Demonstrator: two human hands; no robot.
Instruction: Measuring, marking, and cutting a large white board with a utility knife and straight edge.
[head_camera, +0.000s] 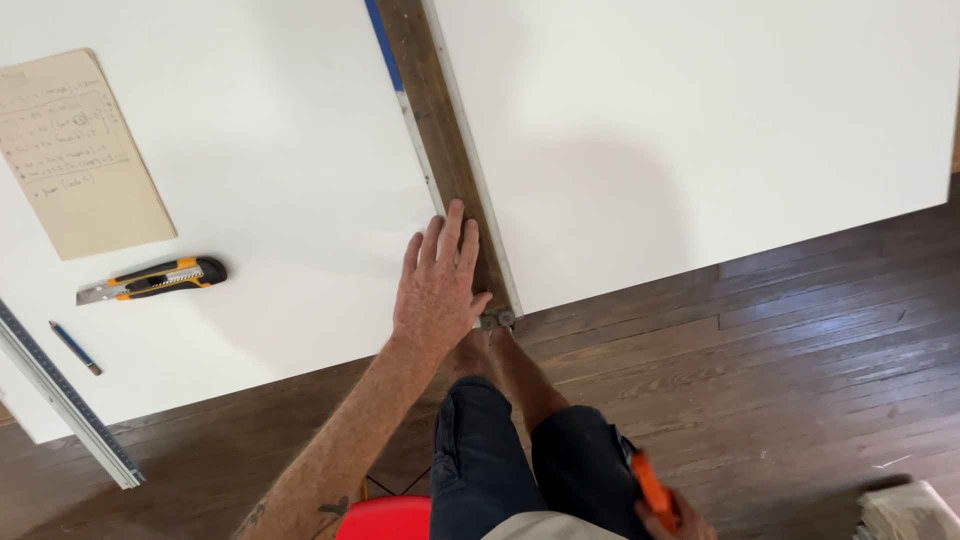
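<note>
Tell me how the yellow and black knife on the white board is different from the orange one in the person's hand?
The yellow and black utility knife lies flat on the white board, untouched; the orange utility knife is gripped in the right hand beside the knee. The first shows whole, blade out; the second is mostly hidden. Both appear to be cutting knives.

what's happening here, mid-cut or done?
A person leans over two white boards lying on a dark wooden floor. The left hand presses flat on the left board beside the narrow gap between them, where the floor shows through. The right hand is low by the knee, holding an orange tool, away from the boards. A yellow-and-black utility knife, a pencil, a tan note sheet and a metal ruler lie to the left.
</note>
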